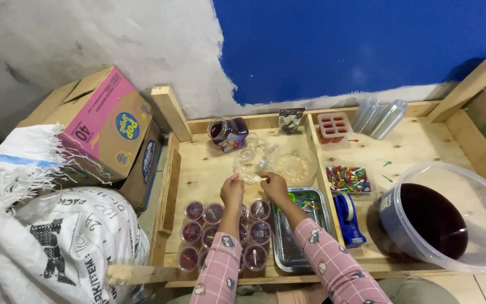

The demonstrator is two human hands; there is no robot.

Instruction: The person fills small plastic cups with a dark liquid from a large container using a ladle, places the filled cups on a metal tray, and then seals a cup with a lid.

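My left hand (232,190) and my right hand (275,186) meet over a wooden tray table (203,169), fingertips pinched on a small clear plastic lid (252,177). More clear lids (250,151) lie just beyond them. Under my wrists stand several small cups of dark red jelly (214,214), some with lids on. To the right of my right forearm sits a metal tray (310,225).
A jar of dark liquid (227,133) stands at the back. A clear bowl (295,166), coloured picks (348,179), a red mould (334,126), a blue tape dispenser (346,217) and a big tub of dark liquid (440,219) lie right. Cardboard boxes (108,126) and a white sack (57,236) crowd the left.
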